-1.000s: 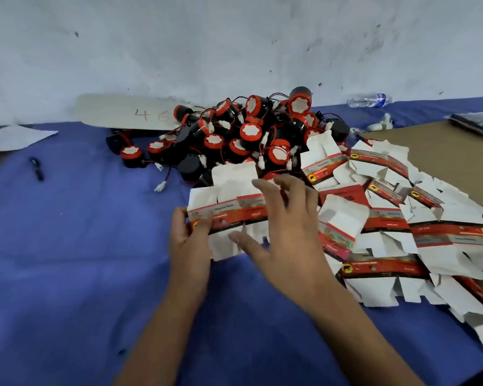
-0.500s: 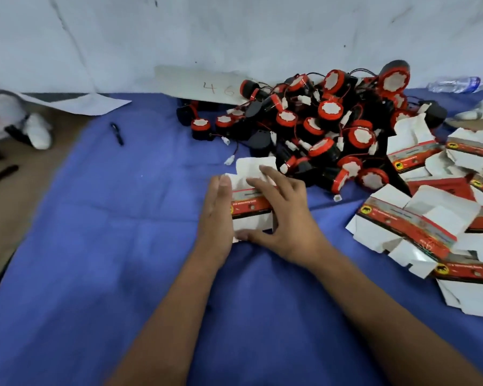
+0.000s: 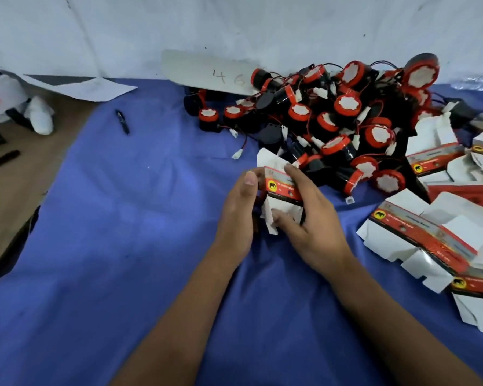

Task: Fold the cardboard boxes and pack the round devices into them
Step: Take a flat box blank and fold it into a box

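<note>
Both hands grasp one small cardboard box (image 3: 280, 188) just above the blue cloth (image 3: 140, 224), near the middle of the scene. The left hand (image 3: 239, 210) pinches its left edge; the right hand (image 3: 310, 215) wraps its right side, thumb on the white bottom flaps. Just beyond, touching the box's far flap, lies the heap of round devices (image 3: 343, 121). Flat boxes (image 3: 435, 238) crowd the right. The cloth's left edge meets bare brown table (image 3: 14, 185); a pen (image 3: 122, 121) lies far left on open cloth.
</note>
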Demonstrator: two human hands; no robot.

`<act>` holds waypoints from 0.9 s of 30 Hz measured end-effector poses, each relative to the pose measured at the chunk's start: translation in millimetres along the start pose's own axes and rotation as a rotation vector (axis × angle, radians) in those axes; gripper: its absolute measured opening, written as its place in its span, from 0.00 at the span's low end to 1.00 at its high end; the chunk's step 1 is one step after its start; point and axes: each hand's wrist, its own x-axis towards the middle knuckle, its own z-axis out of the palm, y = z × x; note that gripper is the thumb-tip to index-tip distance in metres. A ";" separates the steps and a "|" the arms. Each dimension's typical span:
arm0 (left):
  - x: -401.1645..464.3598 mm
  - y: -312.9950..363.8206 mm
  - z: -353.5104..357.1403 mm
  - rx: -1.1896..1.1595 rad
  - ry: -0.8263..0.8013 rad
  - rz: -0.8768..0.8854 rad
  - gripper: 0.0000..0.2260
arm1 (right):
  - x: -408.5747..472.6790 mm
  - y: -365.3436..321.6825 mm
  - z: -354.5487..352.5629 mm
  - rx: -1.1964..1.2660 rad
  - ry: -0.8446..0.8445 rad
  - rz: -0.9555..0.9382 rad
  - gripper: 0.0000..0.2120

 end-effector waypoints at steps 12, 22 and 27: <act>-6.3 -3.7 -7.3 0.335 -0.148 0.109 0.38 | 7.0 7.1 1.4 0.649 0.048 0.386 0.24; -9.6 -0.2 -10.7 0.351 -0.032 0.133 0.36 | 7.2 3.0 7.0 0.543 -0.037 0.282 0.17; -7.2 -1.0 -9.1 0.387 0.052 0.168 0.24 | 7.7 2.2 6.7 0.607 -0.063 0.241 0.20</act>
